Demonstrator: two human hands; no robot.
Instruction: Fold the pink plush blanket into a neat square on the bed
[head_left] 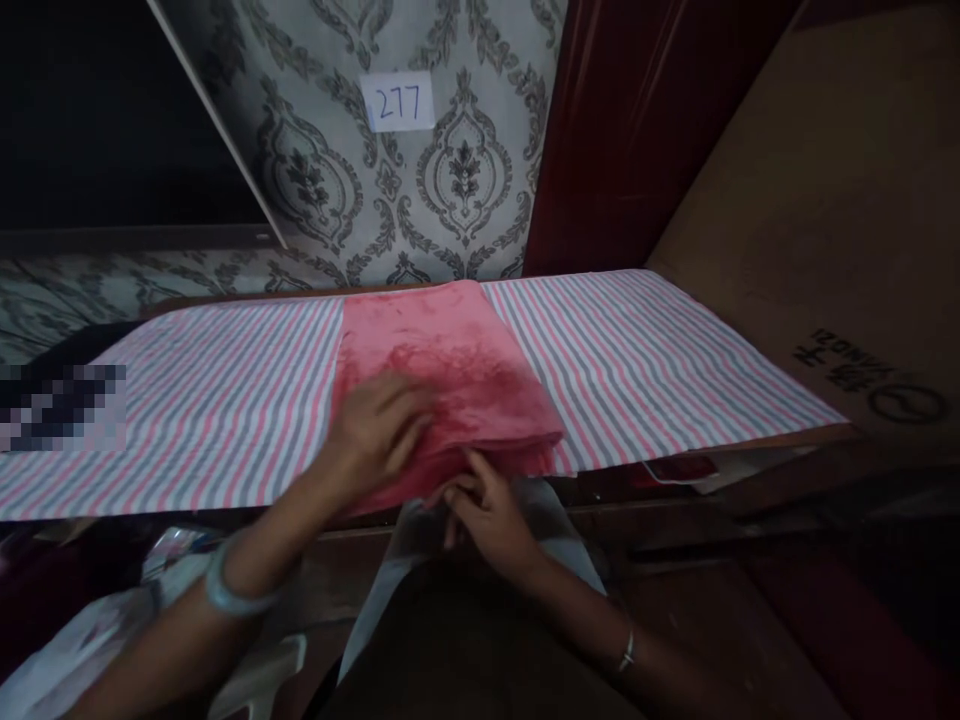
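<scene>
left hand (pixel 379 430) flat, fingers spread on folded red cloth (pixel 442 375) at frame centre; right hand (pixel 487 510) pinching its near edge; risk: folds slipping off striped sheet (pixel 225 400).

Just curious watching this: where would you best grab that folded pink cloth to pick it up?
Probably at the near edge of the pink cloth, coming from the front. That folded edge overhangs the striped sheet and table edge, where the right hand already touches it; the left hand lies flat on top.
</scene>
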